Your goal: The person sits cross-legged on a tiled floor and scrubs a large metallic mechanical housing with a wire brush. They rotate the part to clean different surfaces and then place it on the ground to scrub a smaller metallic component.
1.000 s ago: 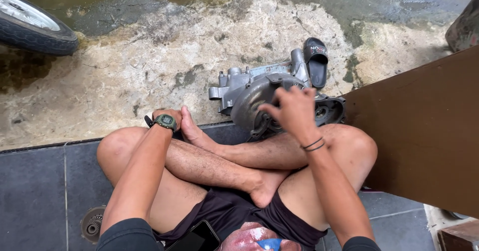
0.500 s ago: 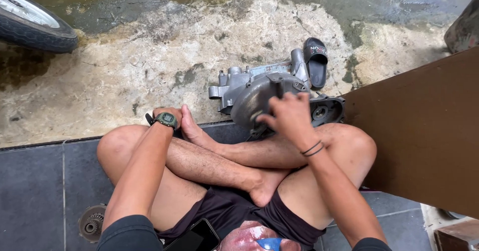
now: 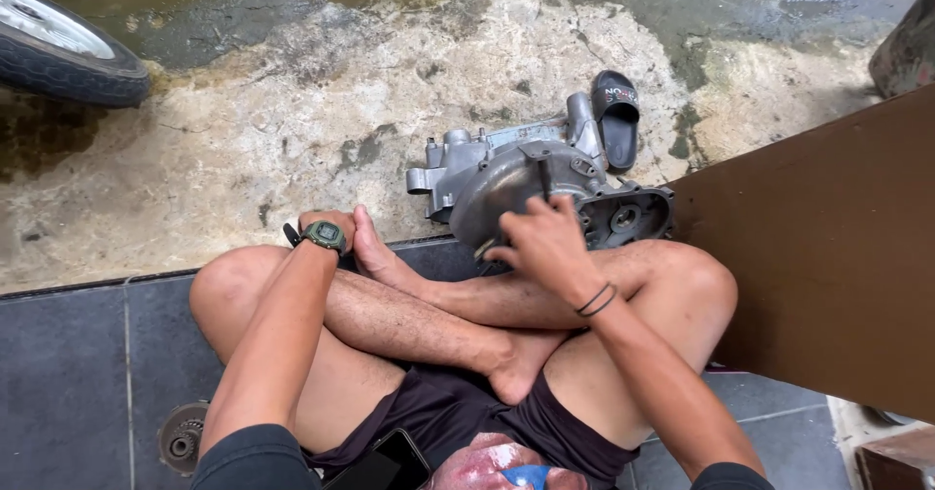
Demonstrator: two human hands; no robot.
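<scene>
A grey metal engine casing (image 3: 487,173) lies on the ground just past my crossed legs, its round cover towards me. My right hand (image 3: 545,246) rests against the near side of that cover, fingers curled around a thin dark tool (image 3: 544,176) that sticks up against the casing. Two dark bands circle the right wrist. My left hand (image 3: 329,220) is bent down at the tile's edge beside my left foot, with a green watch (image 3: 324,238) on the wrist. Its fingers are hidden.
A black slide sandal (image 3: 617,118) lies behind the casing. A brown board (image 3: 828,246) leans at the right. A tyre (image 3: 63,52) shows at the top left. A round floor drain (image 3: 182,438) sits in the dark tiles, and a phone (image 3: 385,463) lies in my lap.
My right hand has slid from the top of the casing down towards me, so more of the round cover shows. The left hand has stayed put.
</scene>
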